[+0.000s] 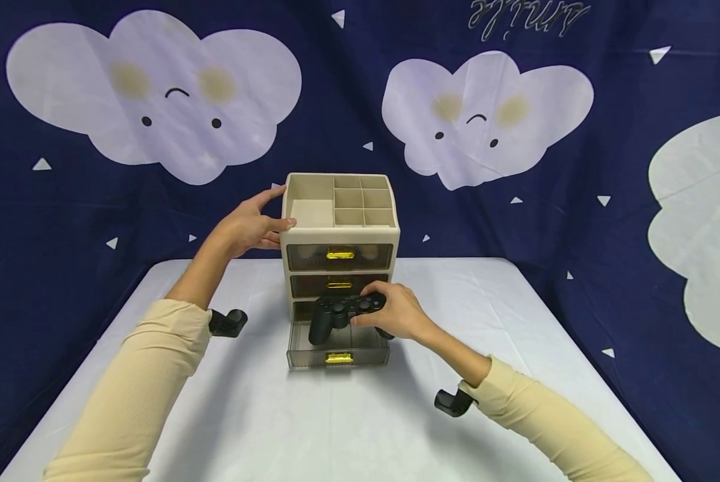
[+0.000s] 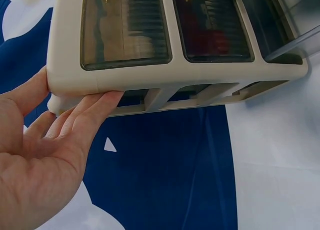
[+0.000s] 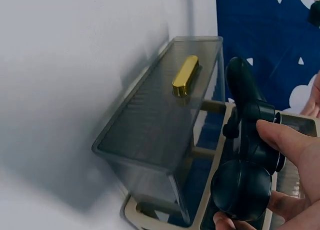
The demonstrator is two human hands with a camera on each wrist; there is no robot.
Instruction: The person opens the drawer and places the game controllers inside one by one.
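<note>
A cream desktop drawer unit (image 1: 338, 235) stands upright with a divided open top and smoky drawers with gold handles. Its lowest drawer (image 1: 312, 359) is pulled out towards me. My left hand (image 1: 247, 224) rests on the unit's upper left, the thumb on the top rim; in the left wrist view its fairly straight fingers (image 2: 92, 109) lie along the side wall. My right hand (image 1: 399, 311) grips a black game controller (image 1: 322, 321) by one end, just above the pulled-out drawer. The right wrist view has the controller (image 3: 245, 185) between thumb and fingers, beside the drawer front (image 3: 155, 109).
A white cloth covers the table (image 1: 456, 321). Behind it hangs a dark blue curtain (image 1: 336, 80) with clouds and small triangles. Black wrist cameras sit at the left cuff (image 1: 179, 321) and the right cuff (image 1: 495, 385). The two upper drawers (image 1: 312, 257) are closed.
</note>
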